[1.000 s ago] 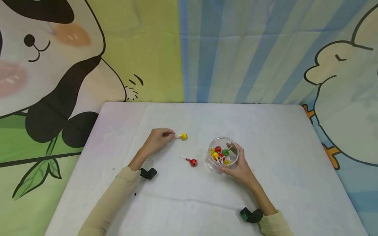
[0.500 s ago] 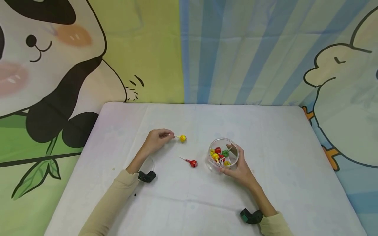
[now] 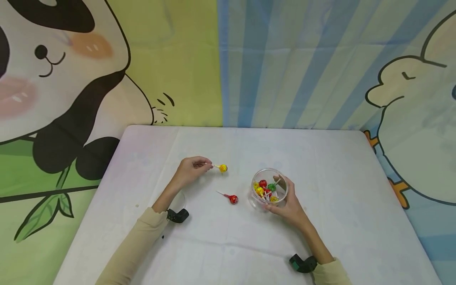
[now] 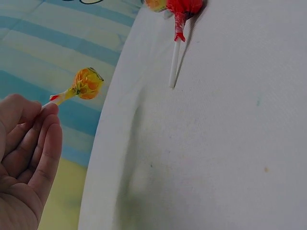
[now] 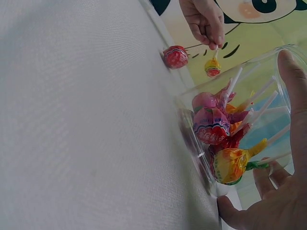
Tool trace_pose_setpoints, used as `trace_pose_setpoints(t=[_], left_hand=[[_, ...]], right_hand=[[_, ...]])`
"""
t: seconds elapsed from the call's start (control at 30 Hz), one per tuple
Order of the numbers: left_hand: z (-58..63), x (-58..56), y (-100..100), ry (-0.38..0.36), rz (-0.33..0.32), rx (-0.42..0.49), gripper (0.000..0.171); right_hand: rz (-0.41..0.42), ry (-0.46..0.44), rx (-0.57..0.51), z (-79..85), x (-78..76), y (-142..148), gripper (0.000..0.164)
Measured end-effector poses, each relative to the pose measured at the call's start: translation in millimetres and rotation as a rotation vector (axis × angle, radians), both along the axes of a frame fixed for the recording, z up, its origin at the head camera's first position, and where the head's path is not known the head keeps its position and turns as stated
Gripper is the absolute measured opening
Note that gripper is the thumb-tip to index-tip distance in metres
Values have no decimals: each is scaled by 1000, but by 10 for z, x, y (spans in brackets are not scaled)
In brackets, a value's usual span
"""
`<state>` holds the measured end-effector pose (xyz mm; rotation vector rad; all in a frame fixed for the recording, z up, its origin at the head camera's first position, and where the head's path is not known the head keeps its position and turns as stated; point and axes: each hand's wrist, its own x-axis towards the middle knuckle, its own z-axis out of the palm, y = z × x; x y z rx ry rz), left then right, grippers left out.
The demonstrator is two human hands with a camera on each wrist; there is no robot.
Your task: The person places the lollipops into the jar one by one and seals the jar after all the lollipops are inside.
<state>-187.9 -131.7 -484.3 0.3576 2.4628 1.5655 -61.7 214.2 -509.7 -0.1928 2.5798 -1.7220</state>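
Between thumb and fingertips my left hand (image 3: 193, 170) pinches the stick of a yellow lollipop (image 3: 223, 168), held above the table with its wrapped head pointing right. In the left wrist view the yellow lollipop (image 4: 88, 84) shows an orange and yellow wrapper. My right hand (image 3: 290, 204) grips a clear jar (image 3: 253, 200) from its right side, fingers behind and thumb in front. Inside the jar are several wrapped lollipops (image 5: 211, 125) in red, yellow, pink and green. A red lollipop (image 3: 233, 199) lies on the table between the hands, its stick pointing left.
A clear round lid-like piece (image 3: 181, 200) lies partly hidden beside the left wrist. A white cloth covers the table (image 3: 228, 245). A small dark speck (image 3: 162, 236) lies near the left sleeve. Printed cloth (image 3: 192, 63) hangs behind the table.
The left hand keeps its pinch on the yellow lollipop, which has shifted only slightly. The right hand and jar hold nearly still. The head view has tilted a little.
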Motion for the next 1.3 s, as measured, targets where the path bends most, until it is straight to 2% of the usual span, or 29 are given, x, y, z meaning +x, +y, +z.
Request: trace_pose_setpoints(t=[0.2, 0.5, 0.73, 1.07, 1.3], left_hand=[[4, 22, 17, 12, -4, 21, 21], [13, 62, 28, -25, 14, 42, 20], [50, 85, 33, -7, -10, 82, 23], [59, 102, 20, -37, -2, 116, 32], [67, 123, 10, -56, 10, 142, 26]], right_hand=[[3, -5, -13, 3, 5, 1, 102], [9, -2, -14, -24, 12, -6, 102], [3, -6, -7, -15, 5, -2, 102], [2, -16, -13, -15, 7, -7, 102], [4, -11, -17, -14, 5, -1, 102]])
